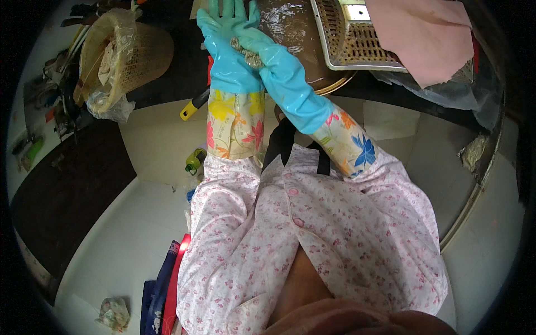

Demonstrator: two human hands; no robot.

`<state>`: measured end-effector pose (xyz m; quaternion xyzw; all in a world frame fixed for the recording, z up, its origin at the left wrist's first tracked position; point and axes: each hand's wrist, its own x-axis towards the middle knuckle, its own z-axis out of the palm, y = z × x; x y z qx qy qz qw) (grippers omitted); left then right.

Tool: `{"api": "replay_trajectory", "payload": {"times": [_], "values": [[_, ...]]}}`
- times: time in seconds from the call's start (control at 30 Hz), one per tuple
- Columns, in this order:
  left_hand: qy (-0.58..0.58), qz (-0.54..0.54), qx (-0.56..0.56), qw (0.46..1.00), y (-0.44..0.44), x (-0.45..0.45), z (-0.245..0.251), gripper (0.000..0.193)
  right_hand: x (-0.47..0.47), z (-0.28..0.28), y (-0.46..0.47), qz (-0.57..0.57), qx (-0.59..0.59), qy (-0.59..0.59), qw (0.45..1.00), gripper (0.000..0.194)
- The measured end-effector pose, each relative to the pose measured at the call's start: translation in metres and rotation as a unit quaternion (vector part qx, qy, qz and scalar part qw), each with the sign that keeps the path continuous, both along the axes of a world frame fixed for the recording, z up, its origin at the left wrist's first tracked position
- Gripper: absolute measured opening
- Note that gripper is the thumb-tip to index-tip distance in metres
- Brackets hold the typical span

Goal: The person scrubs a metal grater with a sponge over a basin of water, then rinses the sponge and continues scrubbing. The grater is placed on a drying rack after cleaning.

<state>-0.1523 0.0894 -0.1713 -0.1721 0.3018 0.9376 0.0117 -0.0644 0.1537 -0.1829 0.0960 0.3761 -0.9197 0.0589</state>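
Observation:
My left hand (228, 31), in a long turquoise rubber glove with a flower-printed cuff, is stretched out palm up with its fingers apart. My right hand (264, 47), gloved alike, lies across the heel of the left palm. In it is a crumpled grey scouring pad (253, 59), pressed against the left glove near the wrist. The right fingertips are partly hidden. Both gloves look wet. Just beyond the hands is a brown, round-edged surface (307, 58) with a gold-coloured rim, streaked with white suds.
A perforated metal tray (364, 39) stands at the right, a pink cloth (423, 35) draped over it. A plastic basket (153, 52) with a clear bag leans at the left. A yellow-tipped black handle (191, 108) juts over the counter edge. A green bottle (194, 161) is below.

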Motion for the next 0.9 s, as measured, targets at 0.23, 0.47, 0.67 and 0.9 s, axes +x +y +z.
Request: {"api": "replay_trajectory", "payload": {"times": [0.23,0.47,0.67,0.9], "values": [[-0.011,-0.056,0.317,0.947,-0.014,-0.002,-0.03,0.058,-0.061,-0.124,0.025,-0.2,0.299,0.218,0.907,0.028],[0.024,-0.099,0.245,0.964,-0.012,0.002,-0.01,0.056,-0.066,-0.118,0.058,0.063,0.733,-0.06,0.674,0.027],[0.083,-0.099,0.095,0.987,-0.027,-0.012,-0.047,0.064,-0.019,-0.026,0.038,-0.118,0.366,0.135,0.913,0.027],[0.161,-0.059,0.036,0.985,-0.005,-0.019,-0.052,0.065,-0.014,-0.034,0.012,-0.087,0.421,0.327,0.841,0.038]]}}
